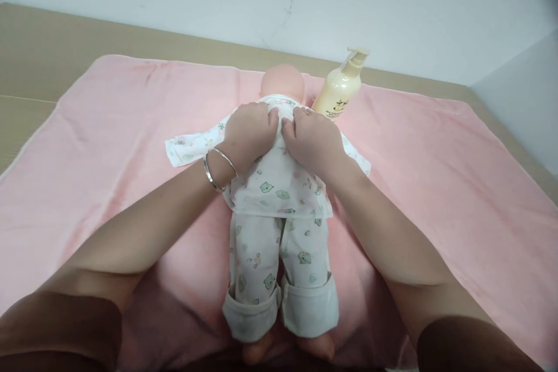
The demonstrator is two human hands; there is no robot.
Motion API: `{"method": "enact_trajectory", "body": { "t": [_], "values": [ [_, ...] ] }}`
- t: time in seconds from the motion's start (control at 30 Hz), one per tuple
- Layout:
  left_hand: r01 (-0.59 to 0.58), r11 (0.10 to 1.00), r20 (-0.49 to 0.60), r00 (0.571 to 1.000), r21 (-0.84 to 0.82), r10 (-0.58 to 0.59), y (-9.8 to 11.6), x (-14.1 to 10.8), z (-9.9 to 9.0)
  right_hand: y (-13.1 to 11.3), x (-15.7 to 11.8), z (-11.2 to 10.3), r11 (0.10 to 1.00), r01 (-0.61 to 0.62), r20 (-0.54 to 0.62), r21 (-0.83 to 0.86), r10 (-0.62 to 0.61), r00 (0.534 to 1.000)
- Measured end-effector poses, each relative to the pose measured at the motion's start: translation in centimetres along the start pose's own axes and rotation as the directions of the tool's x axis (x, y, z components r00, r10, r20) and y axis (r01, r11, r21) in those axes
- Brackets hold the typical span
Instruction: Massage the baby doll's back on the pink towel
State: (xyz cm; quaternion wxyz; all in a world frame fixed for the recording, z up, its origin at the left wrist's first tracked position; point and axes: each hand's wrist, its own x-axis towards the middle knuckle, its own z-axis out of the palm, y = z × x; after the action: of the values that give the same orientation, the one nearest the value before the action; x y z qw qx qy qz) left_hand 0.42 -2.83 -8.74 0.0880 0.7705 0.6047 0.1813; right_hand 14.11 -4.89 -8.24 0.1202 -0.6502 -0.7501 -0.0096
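A baby doll [282,82] lies on a pink blanket [143,110], its head toward the wall and its feet toward me. It wears a white printed top [279,186] and matching trousers [257,256] with the cuffs rolled up. My left hand [253,131], with silver bangles at the wrist, is closed on the upper part of the top. Beside it, my right hand [316,139] is also closed on the top, near the collar. A small gap separates the two thumbs. Fabric between the curled fingers is mostly hidden.
A pale yellow pump bottle [337,93] stands on the blanket to the right of the doll's head. Behind the blanket runs a wooden surface [43,40] that meets a white wall [196,0] with a crack in it.
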Motion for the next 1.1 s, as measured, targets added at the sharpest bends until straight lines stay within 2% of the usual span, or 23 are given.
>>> {"method": "enact_trajectory", "body": {
  "t": [0.1, 0.2, 0.3, 0.43, 0.5, 0.6, 0.73, 0.87, 0.97, 1.1],
  "values": [
    [-0.093, 0.979, 0.078, 0.994, 0.184, 0.079, 1.5, -2.1, -1.0, 0.7, 0.5, -0.2, 0.995, -0.013, 0.058, 0.095, 0.008, 0.998],
    [-0.126, 0.971, 0.075, 0.991, 0.201, 0.113, 2.1, -3.0, -1.2, 1.0, 0.6, -0.3, 0.991, -0.008, 0.072, 0.133, -0.002, 0.997],
    [-0.093, 0.987, 0.02, 0.996, 0.13, 0.091, 0.9, -1.5, -0.6, 0.1, -0.2, -0.3, 0.999, 0.001, 0.037, 0.052, -0.003, 0.999],
    [0.013, 1.0, 0.023, 1.0, 0.022, -0.013, -1.1, 1.2, 0.1, -1.2, -1.4, -0.5, 1.0, 0.017, 0.04, -0.024, -0.016, 0.999],
    [0.027, 1.0, 0.02, 0.999, 0.012, -0.027, -1.4, 1.6, 0.1, -1.2, -1.4, -0.7, 0.999, 0.017, 0.054, -0.026, -0.016, 0.998],
    [0.006, 0.998, 0.007, 1.0, 0.064, -0.006, -1.0, 1.0, 0.0, -0.5, -0.5, -0.7, 1.0, -0.003, 0.088, 0.023, 0.001, 0.996],
    [-0.105, 0.973, -0.024, 0.993, 0.204, 0.112, 0.0, -0.7, 0.0, 0.7, 0.8, -0.4, 0.993, -0.006, 0.107, 0.121, -0.006, 0.994],
    [-0.241, 0.928, 0.021, 0.969, 0.284, 0.246, 0.1, -1.1, 0.3, 1.0, 1.1, 0.2, 0.992, 0.014, 0.074, 0.121, -0.023, 0.997],
    [-0.174, 0.97, -0.03, 0.983, 0.168, 0.182, -0.6, -0.1, 0.6, 0.8, 0.8, 0.3, 0.996, 0.025, 0.047, 0.085, -0.03, 0.998],
    [-0.001, 1.0, 0.005, 1.0, -0.026, 0.001, -1.1, 1.1, 0.4, -0.1, -0.1, 0.2, 0.999, 0.04, -0.008, 0.007, -0.04, 0.999]
  ]
}}
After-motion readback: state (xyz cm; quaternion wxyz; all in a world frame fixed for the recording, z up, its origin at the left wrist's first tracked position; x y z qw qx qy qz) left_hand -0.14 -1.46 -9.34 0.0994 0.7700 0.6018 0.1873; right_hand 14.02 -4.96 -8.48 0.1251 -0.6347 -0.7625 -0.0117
